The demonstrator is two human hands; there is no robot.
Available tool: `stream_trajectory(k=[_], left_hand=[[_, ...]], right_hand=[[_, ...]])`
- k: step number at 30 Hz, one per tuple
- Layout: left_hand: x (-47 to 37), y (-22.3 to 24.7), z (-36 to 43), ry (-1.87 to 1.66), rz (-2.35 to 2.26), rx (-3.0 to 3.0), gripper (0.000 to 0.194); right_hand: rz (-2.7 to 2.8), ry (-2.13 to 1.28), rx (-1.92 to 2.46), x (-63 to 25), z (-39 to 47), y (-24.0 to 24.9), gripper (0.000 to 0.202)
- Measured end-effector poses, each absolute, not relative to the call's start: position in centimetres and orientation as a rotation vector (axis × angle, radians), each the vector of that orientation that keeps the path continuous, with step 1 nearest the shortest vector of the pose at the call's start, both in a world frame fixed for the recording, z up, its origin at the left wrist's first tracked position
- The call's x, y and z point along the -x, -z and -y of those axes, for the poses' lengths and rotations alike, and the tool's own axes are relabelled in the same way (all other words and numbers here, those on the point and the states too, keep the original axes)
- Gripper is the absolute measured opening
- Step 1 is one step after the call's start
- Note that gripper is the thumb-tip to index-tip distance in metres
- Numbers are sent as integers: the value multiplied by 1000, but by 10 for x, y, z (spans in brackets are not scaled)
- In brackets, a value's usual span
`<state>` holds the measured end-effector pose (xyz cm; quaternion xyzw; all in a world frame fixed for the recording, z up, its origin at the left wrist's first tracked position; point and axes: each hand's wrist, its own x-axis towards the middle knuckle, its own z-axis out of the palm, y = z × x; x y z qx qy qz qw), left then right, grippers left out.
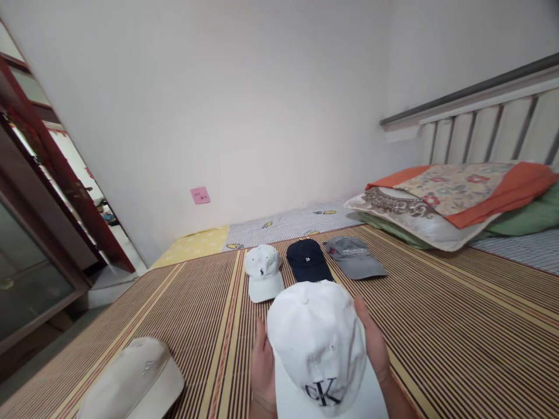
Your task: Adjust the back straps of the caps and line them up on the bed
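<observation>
A white baseball cap (314,331) with dark "CK" lettering is held up between my two hands, its brim toward me. My left hand (262,366) grips its left side, thumb pointing up. On the other side my right hand (374,343) holds the cap, most fingers hidden behind or under it. Just beyond lie a white cap with a small dark emblem (263,269), a navy cap (309,260) partly covered by the held one, and a grey cap (354,257). A beige cap (135,378) rests at the lower left, cut off by the frame edge.
The caps lie on a striped mat (196,314) over a bed. Stacked pillows with an orange floral cover (463,186) sit at the right by the headboard (489,131). A wall with a pink note (200,195) stands behind; a dark red door (65,169) is at left.
</observation>
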<state>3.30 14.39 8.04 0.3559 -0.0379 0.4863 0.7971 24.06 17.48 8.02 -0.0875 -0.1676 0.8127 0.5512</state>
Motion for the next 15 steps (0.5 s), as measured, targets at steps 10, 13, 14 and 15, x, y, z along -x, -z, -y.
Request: stream_trajectory(k=[10, 13, 14, 15], left_hand=[[-32, -88, -151, -1020, 76, -710, 68], [-26, -80, -154, -1047, 53, -699, 65], [-24, -76, -155, -1056, 32, -698, 63], [-21, -72, -157, -1062, 0, -700, 62]], right_hand=[[468, -1883, 300, -240, -190, -66, 60], [582, -1850, 306, -239, -189, -65, 68], [617, -1836, 311, -239, -188, -64, 71], [642, -1825, 318, -238, -186, -64, 73]])
